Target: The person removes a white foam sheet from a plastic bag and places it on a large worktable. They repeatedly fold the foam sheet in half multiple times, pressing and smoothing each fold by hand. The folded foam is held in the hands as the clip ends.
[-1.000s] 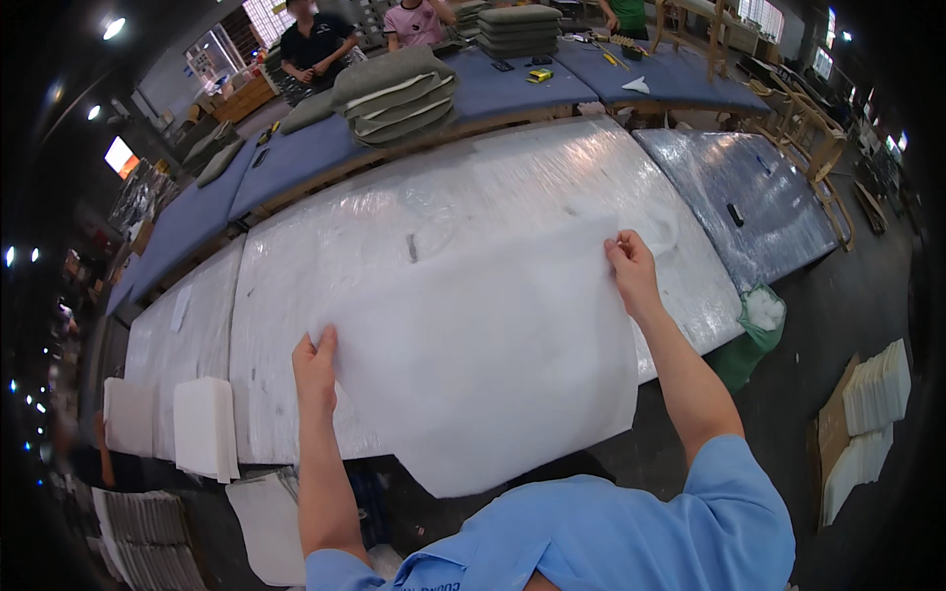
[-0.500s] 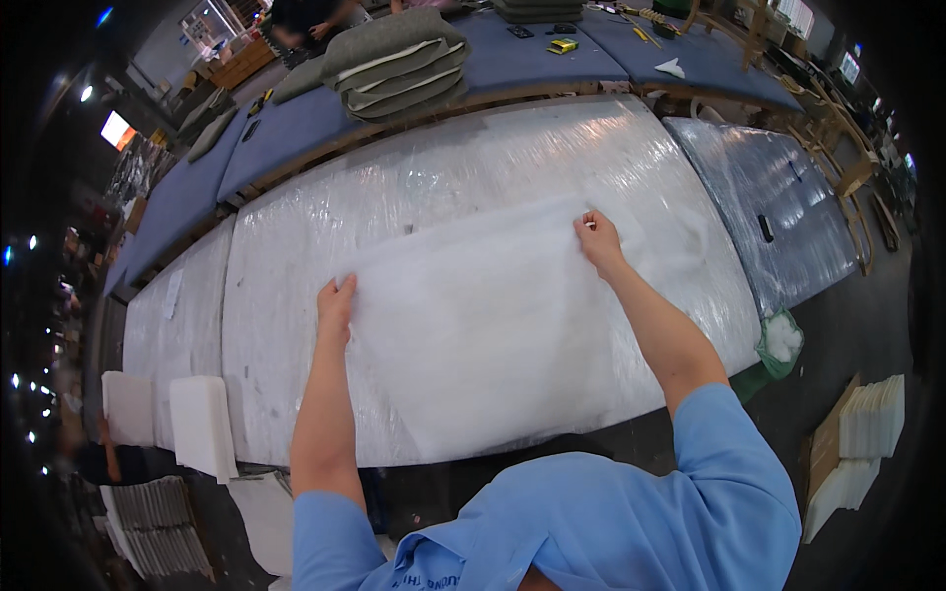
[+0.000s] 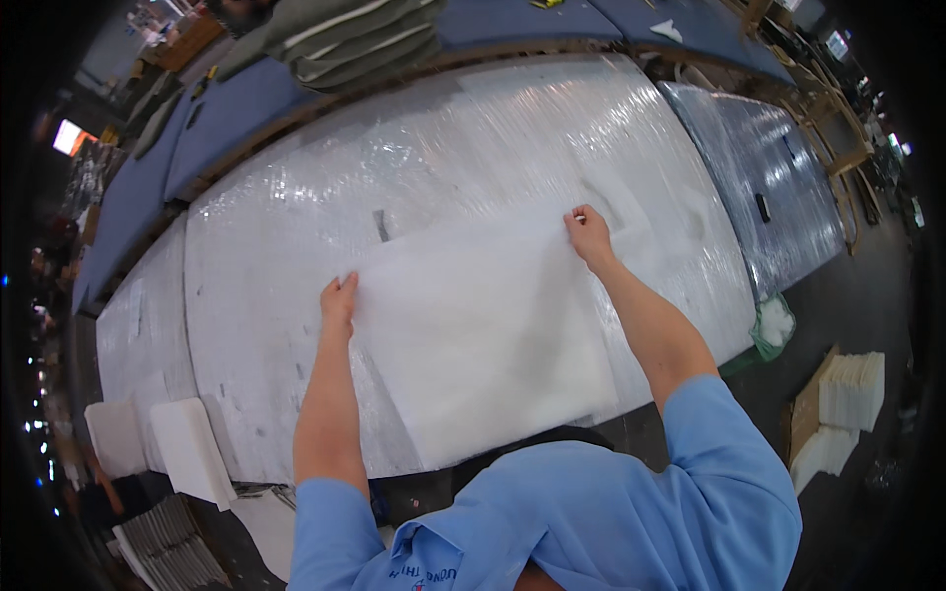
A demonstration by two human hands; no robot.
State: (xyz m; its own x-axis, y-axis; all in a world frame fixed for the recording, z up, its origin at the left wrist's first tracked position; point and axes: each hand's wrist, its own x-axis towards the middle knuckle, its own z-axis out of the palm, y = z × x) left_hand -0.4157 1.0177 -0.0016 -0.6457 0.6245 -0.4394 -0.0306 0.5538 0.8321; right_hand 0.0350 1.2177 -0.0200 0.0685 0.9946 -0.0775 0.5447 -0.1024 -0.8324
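A thin white sheet of padding (image 3: 483, 335) is spread between my hands over the plastic-wrapped table (image 3: 286, 227). My left hand (image 3: 339, 303) pinches its far left corner between thumb and fingers. At the far right corner, my right hand (image 3: 589, 236) is closed on the sheet's edge. The near part of the sheet hangs down toward my body and reaches the table's front edge. Through the sheet a faint shadow shows on its right half.
Folded grey-green cushions (image 3: 355, 39) are stacked on the blue padded table (image 3: 522, 22) at the back. White foam pads (image 3: 192, 448) lean at the front left. To the right are a green bag of white filling (image 3: 774, 325) and stacked white sheets (image 3: 849, 391) on the floor.
The view has tilted downward, so the back table sits higher in the picture. Both hands keep their hold on the sheet, which now lies lower and flatter near the table.
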